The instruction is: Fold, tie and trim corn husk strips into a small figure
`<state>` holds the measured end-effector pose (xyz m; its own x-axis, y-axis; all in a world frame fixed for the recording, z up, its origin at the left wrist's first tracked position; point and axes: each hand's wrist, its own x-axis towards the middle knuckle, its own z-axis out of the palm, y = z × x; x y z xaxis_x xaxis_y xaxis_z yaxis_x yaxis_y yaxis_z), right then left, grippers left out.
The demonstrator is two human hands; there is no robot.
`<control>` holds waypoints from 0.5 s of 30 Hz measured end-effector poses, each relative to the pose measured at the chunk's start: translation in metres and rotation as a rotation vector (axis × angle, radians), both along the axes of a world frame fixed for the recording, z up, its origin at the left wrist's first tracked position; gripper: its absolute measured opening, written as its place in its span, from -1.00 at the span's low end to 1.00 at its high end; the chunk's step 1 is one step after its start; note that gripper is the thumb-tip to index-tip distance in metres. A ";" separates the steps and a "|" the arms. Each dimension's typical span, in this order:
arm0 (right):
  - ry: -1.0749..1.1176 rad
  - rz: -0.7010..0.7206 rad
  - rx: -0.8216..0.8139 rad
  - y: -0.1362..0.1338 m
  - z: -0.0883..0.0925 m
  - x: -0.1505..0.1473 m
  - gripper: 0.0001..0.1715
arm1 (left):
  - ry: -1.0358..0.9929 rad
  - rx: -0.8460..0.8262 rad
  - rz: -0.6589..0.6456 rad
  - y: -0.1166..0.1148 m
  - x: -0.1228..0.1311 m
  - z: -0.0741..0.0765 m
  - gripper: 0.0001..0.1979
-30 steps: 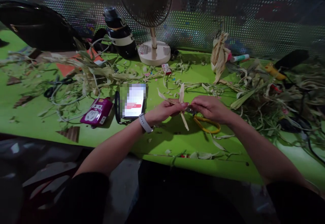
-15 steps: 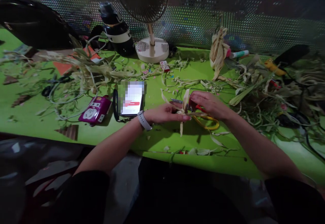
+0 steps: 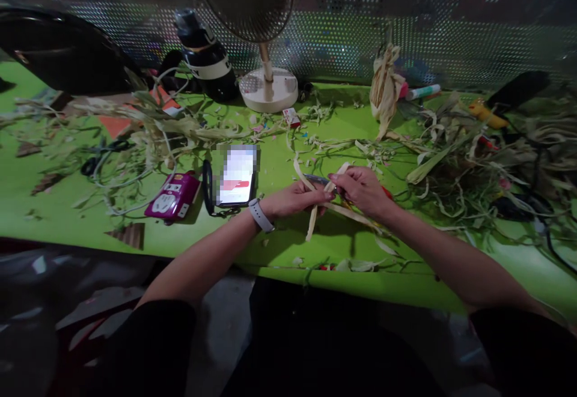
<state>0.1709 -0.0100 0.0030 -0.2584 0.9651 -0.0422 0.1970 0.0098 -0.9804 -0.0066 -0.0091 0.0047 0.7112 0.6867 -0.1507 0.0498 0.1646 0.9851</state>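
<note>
Pale dried corn husk strips point(image 3: 312, 224) cross each other between my hands, their loose ends sticking out up, down and to the right. My left hand point(image 3: 295, 199), with a light watch band on the wrist, is closed and pinches the strips where they cross. My right hand point(image 3: 362, 188) has its thumb and fingers pressed together on a strip's upper end, close to the left fingertips. Just behind the fingers shows the dark metal end of a tool point(image 3: 317, 178). A bit of red and yellow shows by the right hand, which covers most of it.
Left of my hands lie a lit phone point(image 3: 238, 175) and a purple socket block point(image 3: 174, 197) with a cable. A fan point(image 3: 269, 89) and a black bottle point(image 3: 210, 63) stand behind. A bundled husk figure point(image 3: 386, 89) stands at the back. Husk piles point(image 3: 455, 145) spread over the right side.
My right hand has turned and moved in to pinch a husk strip beside my left fingers. The strips now lie at a slant, and the yellow loop is mostly hidden.
</note>
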 end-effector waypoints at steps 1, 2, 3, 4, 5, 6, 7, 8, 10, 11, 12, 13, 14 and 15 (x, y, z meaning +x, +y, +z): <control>-0.004 0.026 -0.016 0.001 0.001 0.002 -0.54 | 0.024 0.014 -0.020 0.000 -0.001 0.001 -0.65; 0.006 0.059 -0.040 0.003 0.002 0.005 -0.57 | 0.035 0.021 -0.035 -0.001 -0.001 0.002 -0.63; 0.037 0.094 -0.061 0.006 0.003 0.007 -0.62 | 0.038 0.019 -0.051 -0.001 -0.001 0.002 -0.61; 0.080 0.130 -0.081 0.008 0.004 0.010 -0.68 | 0.036 0.006 -0.075 -0.002 -0.001 0.002 -0.60; 0.126 0.167 -0.102 0.011 0.006 0.012 -0.74 | 0.035 -0.014 -0.113 -0.002 0.000 0.002 -0.57; 0.167 0.198 -0.126 0.012 0.007 0.013 -0.74 | 0.036 -0.035 -0.159 -0.003 0.002 0.001 -0.55; 0.197 0.230 -0.158 0.014 0.008 0.014 -0.70 | 0.041 -0.052 -0.208 -0.004 0.003 0.001 -0.53; 0.215 0.270 -0.201 0.014 0.009 0.014 -0.64 | 0.050 -0.062 -0.254 -0.005 0.005 0.001 -0.51; 0.243 0.388 -0.296 0.014 0.010 0.013 -0.56 | 0.060 -0.061 -0.311 -0.008 0.007 0.000 -0.50; 0.271 0.456 -0.332 0.014 0.010 0.012 -0.53 | 0.063 -0.059 -0.336 -0.009 0.008 0.000 -0.50; 0.304 0.522 -0.355 0.013 0.010 0.011 -0.53 | 0.064 -0.057 -0.360 -0.011 0.009 0.000 -0.50; 0.336 0.577 -0.362 0.013 0.010 0.010 -0.54 | 0.058 -0.057 -0.387 -0.012 0.010 -0.001 -0.50; 0.362 0.614 -0.354 0.012 0.010 0.009 -0.58 | 0.049 -0.060 -0.414 -0.014 0.011 -0.001 -0.51; 0.378 0.629 -0.334 0.012 0.009 0.008 -0.63 | 0.035 -0.064 -0.442 -0.015 0.013 -0.001 -0.50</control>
<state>0.1790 0.0017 0.0123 -0.8035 0.5862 -0.1041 -0.0934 -0.2969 -0.9503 0.0059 -0.0241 0.0036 0.9277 0.3068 -0.2128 0.1627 0.1810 0.9699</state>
